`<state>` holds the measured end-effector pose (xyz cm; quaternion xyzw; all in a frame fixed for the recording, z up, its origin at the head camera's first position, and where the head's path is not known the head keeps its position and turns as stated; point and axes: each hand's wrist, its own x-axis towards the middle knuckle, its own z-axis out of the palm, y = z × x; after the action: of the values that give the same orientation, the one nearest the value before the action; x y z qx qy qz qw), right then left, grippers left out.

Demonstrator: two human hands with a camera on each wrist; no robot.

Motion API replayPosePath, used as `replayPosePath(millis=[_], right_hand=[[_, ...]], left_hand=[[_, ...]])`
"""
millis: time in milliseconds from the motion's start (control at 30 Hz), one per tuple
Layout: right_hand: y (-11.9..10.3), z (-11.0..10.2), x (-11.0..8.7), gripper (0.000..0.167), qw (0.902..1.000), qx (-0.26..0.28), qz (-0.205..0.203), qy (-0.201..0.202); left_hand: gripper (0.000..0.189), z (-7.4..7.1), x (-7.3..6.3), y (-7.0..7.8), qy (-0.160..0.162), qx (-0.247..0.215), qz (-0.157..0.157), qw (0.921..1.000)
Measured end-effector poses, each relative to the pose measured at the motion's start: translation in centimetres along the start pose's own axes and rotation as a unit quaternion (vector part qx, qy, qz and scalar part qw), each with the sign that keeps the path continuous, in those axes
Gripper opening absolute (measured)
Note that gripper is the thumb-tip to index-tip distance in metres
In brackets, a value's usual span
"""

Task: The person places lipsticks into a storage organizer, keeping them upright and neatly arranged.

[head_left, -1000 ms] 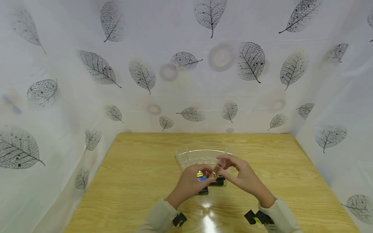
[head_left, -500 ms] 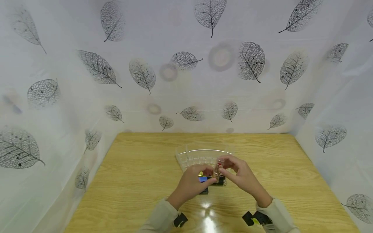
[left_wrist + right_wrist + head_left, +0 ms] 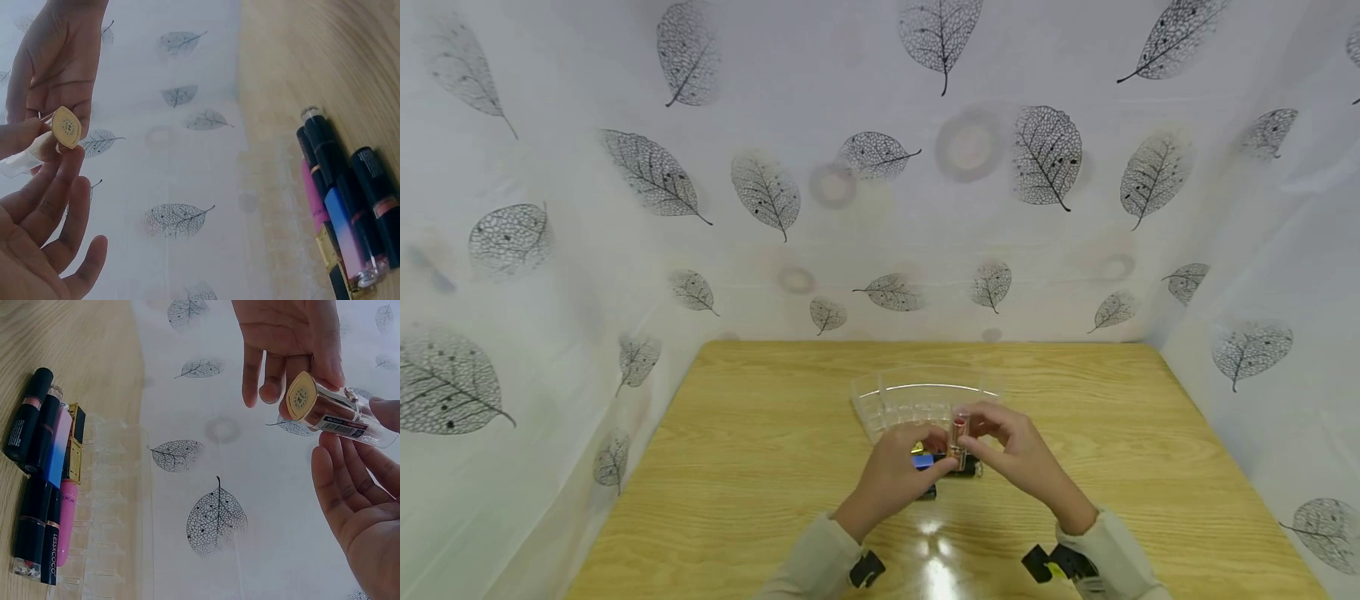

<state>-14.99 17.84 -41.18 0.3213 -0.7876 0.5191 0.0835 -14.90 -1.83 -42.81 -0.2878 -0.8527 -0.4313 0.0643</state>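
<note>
Hands (image 3: 895,471) (image 3: 1018,454) pinch a lipstick (image 3: 339,414); nearby tube (image 3: 50,540) apparently reads "LESSXCOCO".

The lipstick (image 3: 958,440) is up in the air over the desk (image 3: 760,433), almost straight up, with its red tip on top. A clear cap (image 3: 381,430) goes around the tip. The bottom is shiny gold with tiny dark print on its end, and a barcode sticker (image 3: 340,425) is on the side. The left hand (image 3: 895,468) pinches the gold part; the right hand (image 3: 1017,444) holds it near the clear top.
</note>
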Motion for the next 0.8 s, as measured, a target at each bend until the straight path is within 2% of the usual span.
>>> replayPosePath(millis=[67, 167, 300, 400, 600, 800], right_hand=[[0.0, 0.0, 0.0, 0.03, 1.0, -0.002, 0.002, 0.002], [0.2, -0.1, 0.1, 0.028, 0.9999, -0.006, 0.007, 0.008], [0.6, -0.5, 0.2, 0.027, 0.9995, -0.019, 0.016, 0.019], [1.0, -1.0, 0.4, 0.027, 0.9986, -0.034, 0.027, 0.029], [2.1, -2.0, 0.7, 0.026, 0.9963, -0.052, 0.046, 0.051], [3.5, -2.8, 1.2, 0.025, 0.9935, -0.065, 0.045, 0.081]], left_hand=[[0.022, 0.0, 0.0, -0.1, 0.005, 0.014, 0.01, 0.9998], [0.027, 0.0, 0.1, -0.4, 0.023, 0.063, 0.045, 0.9967], [0.031, -0.6, 0.3, -1.1, 0.064, 0.144, 0.097, 0.9828], [0.03, -1.3, 0.8, -2.1, 0.095, 0.19, 0.113, 0.9707], [0.027, -3.0, 2.2, -6.3, 0.15, 0.276, 0.115, 0.9423], [0.024, -4.0, 3.5, -10.4, 0.148, 0.352, 0.077, 0.9209]])
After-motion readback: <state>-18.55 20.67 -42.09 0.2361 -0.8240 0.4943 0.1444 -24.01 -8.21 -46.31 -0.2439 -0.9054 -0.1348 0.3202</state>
